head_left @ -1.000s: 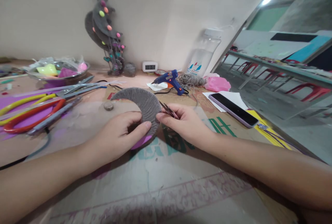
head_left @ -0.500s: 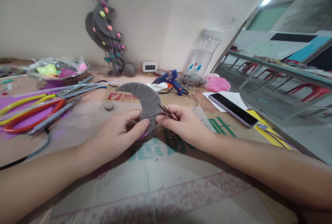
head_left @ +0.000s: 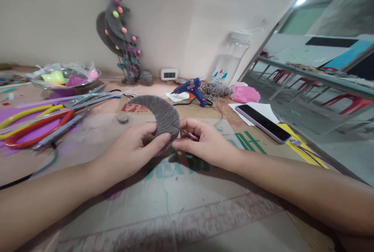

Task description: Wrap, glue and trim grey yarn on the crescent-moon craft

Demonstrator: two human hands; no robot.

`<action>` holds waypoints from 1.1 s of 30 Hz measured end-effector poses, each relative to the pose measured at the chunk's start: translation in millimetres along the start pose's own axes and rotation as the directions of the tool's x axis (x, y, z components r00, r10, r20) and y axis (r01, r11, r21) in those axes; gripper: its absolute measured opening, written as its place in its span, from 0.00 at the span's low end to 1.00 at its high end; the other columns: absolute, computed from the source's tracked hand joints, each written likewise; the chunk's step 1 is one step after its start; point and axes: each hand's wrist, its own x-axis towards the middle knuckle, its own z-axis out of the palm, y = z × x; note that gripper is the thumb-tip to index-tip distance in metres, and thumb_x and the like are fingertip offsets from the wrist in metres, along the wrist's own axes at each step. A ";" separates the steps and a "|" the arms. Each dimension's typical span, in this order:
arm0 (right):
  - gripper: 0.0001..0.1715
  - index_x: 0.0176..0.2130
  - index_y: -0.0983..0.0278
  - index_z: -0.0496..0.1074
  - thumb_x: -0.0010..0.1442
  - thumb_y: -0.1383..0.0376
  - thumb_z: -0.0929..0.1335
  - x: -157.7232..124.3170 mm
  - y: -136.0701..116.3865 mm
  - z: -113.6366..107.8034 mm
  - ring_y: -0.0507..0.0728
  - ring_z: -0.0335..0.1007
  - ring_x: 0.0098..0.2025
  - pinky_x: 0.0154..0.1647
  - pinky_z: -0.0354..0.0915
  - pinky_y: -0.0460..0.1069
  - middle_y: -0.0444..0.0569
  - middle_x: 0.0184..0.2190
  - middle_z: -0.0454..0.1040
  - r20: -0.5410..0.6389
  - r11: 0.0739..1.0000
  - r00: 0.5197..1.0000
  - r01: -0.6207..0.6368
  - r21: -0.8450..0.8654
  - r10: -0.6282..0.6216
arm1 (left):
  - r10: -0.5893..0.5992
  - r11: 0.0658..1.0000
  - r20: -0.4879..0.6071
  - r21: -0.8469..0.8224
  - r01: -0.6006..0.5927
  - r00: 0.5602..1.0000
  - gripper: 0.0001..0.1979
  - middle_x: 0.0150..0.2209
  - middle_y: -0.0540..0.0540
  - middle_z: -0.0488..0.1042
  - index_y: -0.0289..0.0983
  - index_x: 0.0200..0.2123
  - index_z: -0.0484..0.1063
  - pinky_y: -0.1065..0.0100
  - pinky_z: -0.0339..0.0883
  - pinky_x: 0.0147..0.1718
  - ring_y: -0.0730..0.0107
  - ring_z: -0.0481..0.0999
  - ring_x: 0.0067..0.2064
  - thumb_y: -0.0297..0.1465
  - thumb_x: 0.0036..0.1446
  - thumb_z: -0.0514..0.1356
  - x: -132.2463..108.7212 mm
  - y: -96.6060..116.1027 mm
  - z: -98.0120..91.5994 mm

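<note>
A crescent moon (head_left: pixel 166 116) wrapped in grey yarn is held above the cardboard. My left hand (head_left: pixel 142 141) pinches its lower part, thumb on the near face. Between the fingers of my right hand (head_left: pixel 204 139) is a slim dark pair of tweezers (head_left: pixel 188 133), its tips against the crescent's right edge. The right fingertips are close to that same edge; whether they touch it I cannot tell. The lower end of the crescent is partly hidden by my left hand.
Behind the crescent lie a blue glue gun (head_left: pixel 189 88), a white digital clock (head_left: pixel 168 74), grey yarn (head_left: pixel 216 89) and a water bottle (head_left: pixel 229 59). Scissors (head_left: pixel 37 131) are at left, a phone (head_left: pixel 263 123) at right. A decorated moon hanging (head_left: pixel 117 30) is against the wall.
The crescent has shifted slightly left and down in my left hand. My right hand and the tweezers have moved a little lower, the tips now farther down the crescent's edge.
</note>
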 end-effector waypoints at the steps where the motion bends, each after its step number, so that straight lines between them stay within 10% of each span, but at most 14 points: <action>1: 0.06 0.35 0.64 0.67 0.54 0.65 0.68 -0.3 -0.6 -0.3 0.49 0.67 0.30 0.34 0.66 0.45 0.43 0.30 0.71 -0.005 1.000 1.000 0.004 -0.005 -0.004 | 0.003 1.000 -0.014 0.002 -0.003 1.000 0.12 0.25 0.53 0.70 0.38 0.29 0.68 0.73 0.59 0.24 0.73 0.67 0.26 0.37 0.60 0.52 -0.1 0.2 0.0; 24: 0.04 0.32 0.65 0.66 0.56 0.65 0.66 -1.9 -1.2 1.7 0.48 0.61 0.28 0.31 0.61 0.44 0.42 0.27 0.65 -0.041 0.993 0.999 0.004 -0.122 -0.009 | 0.078 0.993 -0.046 0.090 -0.074 0.996 0.11 0.20 0.55 0.65 0.36 0.26 0.69 0.75 0.53 0.18 0.78 0.60 0.20 0.34 0.59 0.54 1.1 -1.2 1.2; 33: 0.18 0.38 0.66 0.67 0.63 0.54 0.60 -3.7 -0.5 -9.2 0.50 0.63 0.29 0.30 0.61 0.45 0.44 0.28 0.68 -0.079 0.948 0.982 0.143 -0.285 -0.172 | -0.019 1.000 -0.063 -0.013 0.019 0.998 0.12 0.25 0.54 0.70 0.37 0.30 0.71 0.75 0.60 0.24 0.75 0.66 0.26 0.36 0.59 0.53 1.2 0.0 -0.6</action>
